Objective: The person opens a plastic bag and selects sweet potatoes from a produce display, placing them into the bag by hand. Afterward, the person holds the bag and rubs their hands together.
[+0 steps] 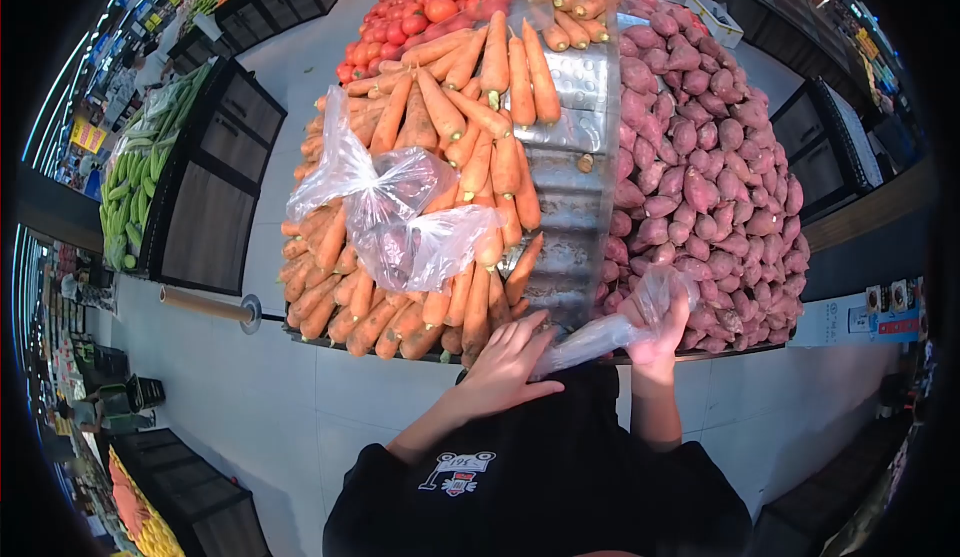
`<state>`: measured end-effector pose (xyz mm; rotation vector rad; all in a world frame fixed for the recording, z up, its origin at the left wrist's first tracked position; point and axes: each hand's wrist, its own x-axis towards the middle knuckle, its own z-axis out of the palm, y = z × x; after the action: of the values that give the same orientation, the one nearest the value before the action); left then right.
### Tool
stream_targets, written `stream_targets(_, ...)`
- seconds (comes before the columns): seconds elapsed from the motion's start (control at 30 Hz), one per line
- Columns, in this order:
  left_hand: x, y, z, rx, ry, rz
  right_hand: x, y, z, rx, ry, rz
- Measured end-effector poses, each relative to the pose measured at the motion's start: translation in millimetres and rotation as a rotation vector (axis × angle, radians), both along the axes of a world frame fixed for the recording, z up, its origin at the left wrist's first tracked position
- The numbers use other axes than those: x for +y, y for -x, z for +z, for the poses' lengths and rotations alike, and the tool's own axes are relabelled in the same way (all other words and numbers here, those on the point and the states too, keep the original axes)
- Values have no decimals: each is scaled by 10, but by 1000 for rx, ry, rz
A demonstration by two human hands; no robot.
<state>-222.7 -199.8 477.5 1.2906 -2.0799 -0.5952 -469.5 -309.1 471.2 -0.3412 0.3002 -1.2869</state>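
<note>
A clear plastic bag (597,338) stretches between my hands at the front edge of the produce stand. My right hand (659,335) is closed on its bunched upper end, in front of the sweet potatoes (700,167). My left hand (508,362) has its fingers stretched out and thumb apart, by the bag's lower end and next to the front carrots (475,332). Whether its fingers touch the plastic I cannot tell. On the carrot heap lies a knotted clear plastic bag (385,192); its contents are hard to make out.
Tomatoes (430,12) are heaped at the back. A bare metal strip (565,187) runs between carrots and sweet potatoes. A cardboard roll (205,304) sticks out at the left front corner. Another stand with green vegetables (135,182) is farther left.
</note>
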Motion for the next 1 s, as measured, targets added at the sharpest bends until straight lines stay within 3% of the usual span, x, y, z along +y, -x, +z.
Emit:
stream_targets(0.07,-15,1,273,116,-45,65,90,-129,111,135,36,28)
stream_targets(0.17,-89,139,231,426,-350,-61,186,-337,159,161,113,131)
stream_targets(0.2,-115,225,270,470,-607,-23,224,-428,170,163,131,149)
stream_targets(0.27,-141,412,-147,584,-642,-49,225,-460,126,120,175,228)
stream_targets(0.3,-134,435,-320,687,-680,-99,227,-450,130,277,45,102)
stream_targets(0.33,-147,335,-232,621,-680,-61,227,-442,153,434,-82,-27)
stream_targets(0.37,-166,180,-135,555,-681,-23,170,-313,202,592,-50,-21)
stream_targets(0.4,-186,56,-4,486,-627,26,100,-112,248,739,88,53)
stream_targets(0.43,-128,-179,-20,718,-578,35,20,96,277,878,242,136)
stream_targets(0.5,-63,-392,128,894,-475,-60,-100,513,120,1064,495,302)
stream_targets(0.57,48,-467,134,914,-609,140,-315,978,-209,1197,770,526)
stream_targets(0.6,89,-473,137,921,-677,239,-326,1000,-196,1254,817,514)
stream_targets(0.63,80,-456,193,779,-562,340,-321,895,-49,1311,864,500)
stream_targets(0.7,-58,-338,215,674,49,350,-216,547,318,1408,752,173)
stream_targets(0.77,-162,-237,95,812,146,278,-27,68,504,1124,689,61)
stream_targets(0.83,-157,-136,147,899,60,241,62,-179,417,970,799,94)
stream_targets(0.9,-71,-20,289,931,-208,234,141,-352,243,958,953,297)
stream_targets(0.93,-68,11,276,825,-194,264,185,-492,265,1045,974,457)
stream_targets(1.0,-50,104,262,866,-67,277,346,-756,123,907,809,641)
